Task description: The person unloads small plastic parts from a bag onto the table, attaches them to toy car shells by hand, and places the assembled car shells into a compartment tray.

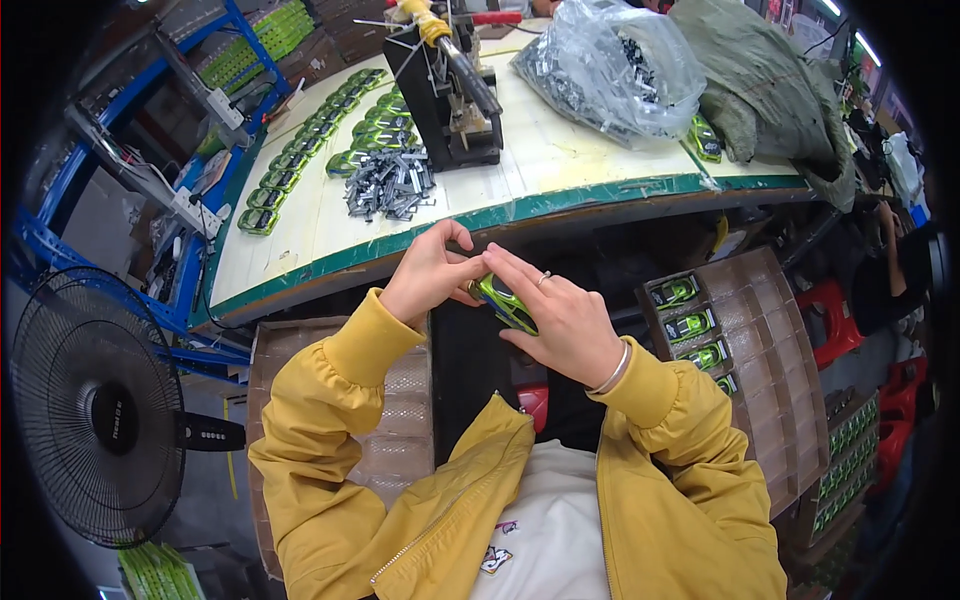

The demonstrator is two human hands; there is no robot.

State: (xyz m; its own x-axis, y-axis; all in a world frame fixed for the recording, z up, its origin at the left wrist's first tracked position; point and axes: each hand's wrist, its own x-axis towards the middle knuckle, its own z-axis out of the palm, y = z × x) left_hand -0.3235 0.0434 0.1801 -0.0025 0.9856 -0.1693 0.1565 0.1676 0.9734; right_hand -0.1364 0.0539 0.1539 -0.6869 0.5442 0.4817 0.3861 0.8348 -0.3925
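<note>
A small green toy car (508, 308) with dark windows is held over my lap, just in front of the table's edge. My right hand (572, 325) wraps it from the right, fingers laid over its top. At the car's far left end, my left hand (428, 272) is closed, its thumb meeting my right fingertips and its lower fingers against the car. Whether a small part sits between those fingertips is hidden. Beyond my hands, a heap of small grey metal pieces (390, 184) lies on the white table (300, 235) near several green toy cars (383, 128).
A black hand-lever press (455, 100) stands on the table. Right of it lie a clear bag (620, 75) of metal pieces and a grey-green cloth (755, 85). Cardboard divider trays (765, 340) flank me, the right one holding several cars. A black fan (110, 420) stands left.
</note>
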